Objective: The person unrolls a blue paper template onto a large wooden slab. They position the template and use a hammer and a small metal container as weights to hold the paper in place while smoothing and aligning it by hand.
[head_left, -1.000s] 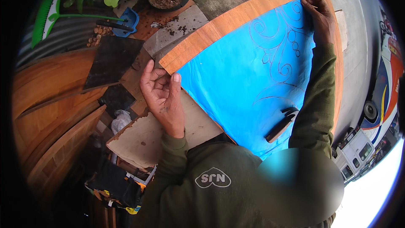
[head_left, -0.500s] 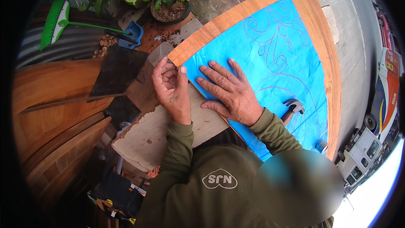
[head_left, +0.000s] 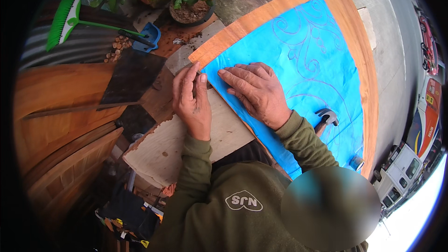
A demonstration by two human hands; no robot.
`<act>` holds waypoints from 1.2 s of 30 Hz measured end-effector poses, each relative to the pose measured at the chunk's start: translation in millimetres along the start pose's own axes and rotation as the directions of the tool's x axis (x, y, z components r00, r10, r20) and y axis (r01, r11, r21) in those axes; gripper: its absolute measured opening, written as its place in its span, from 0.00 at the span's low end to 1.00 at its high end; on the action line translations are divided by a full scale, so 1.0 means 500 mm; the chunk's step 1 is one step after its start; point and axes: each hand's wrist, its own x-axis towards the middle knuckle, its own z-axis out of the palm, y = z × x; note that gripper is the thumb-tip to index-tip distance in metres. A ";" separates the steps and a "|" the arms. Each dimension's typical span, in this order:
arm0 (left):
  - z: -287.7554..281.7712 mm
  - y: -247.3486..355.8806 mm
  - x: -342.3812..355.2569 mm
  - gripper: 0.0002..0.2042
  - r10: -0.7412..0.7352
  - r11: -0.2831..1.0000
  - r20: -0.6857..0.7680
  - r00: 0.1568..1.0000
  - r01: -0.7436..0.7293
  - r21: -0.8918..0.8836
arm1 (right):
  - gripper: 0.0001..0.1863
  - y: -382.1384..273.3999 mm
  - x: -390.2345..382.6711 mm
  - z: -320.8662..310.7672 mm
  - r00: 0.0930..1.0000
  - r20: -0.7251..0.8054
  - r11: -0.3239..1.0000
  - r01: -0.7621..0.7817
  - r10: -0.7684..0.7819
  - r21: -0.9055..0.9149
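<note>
wooden panel (head_left: 247, 23), blue sheet (head_left: 319, 84) atop, left hand (head_left: 193, 109) at panel's left corner, pinch unclear, right hand (head_left: 263, 91) on sheet, fingers together

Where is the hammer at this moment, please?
In the head view, the hammer lies on the blue sheet, right of centre, between the right sleeve and the right-hand stretch of the wooden border.

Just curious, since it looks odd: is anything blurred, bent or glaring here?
Head view: the fisheye lens bends straight edges toward its rim; head view, lower right: a rounded patch is blurred, white glare beyond it; head view, centre: the right hand looks sharp.
</note>
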 end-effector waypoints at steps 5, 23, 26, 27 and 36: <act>-0.001 0.014 -0.010 0.22 -0.123 0.971 0.064 0.990 0.134 -0.196 | 0.25 0.030 0.093 -0.012 0.999 -0.009 0.999 -0.038 0.038 -0.005; 0.000 0.016 -0.010 0.25 0.084 0.994 0.006 0.996 -0.084 0.073 | 0.22 0.081 0.182 -0.053 0.947 0.285 0.987 0.162 -0.152 -0.014; -0.001 0.024 -0.006 0.23 0.061 0.997 0.008 0.998 -0.061 0.049 | 0.21 0.085 0.184 -0.055 0.936 0.310 0.984 0.177 -0.166 -0.009; -0.001 0.025 -0.005 0.22 0.055 0.997 0.016 0.998 -0.056 0.051 | 0.21 0.087 0.185 -0.056 0.935 0.317 0.985 0.174 -0.161 -0.010; 0.017 0.033 -0.010 0.23 -0.175 0.966 0.022 0.984 0.176 -0.188 | 0.23 0.109 0.191 -0.055 0.939 0.268 0.971 0.176 -0.214 0.159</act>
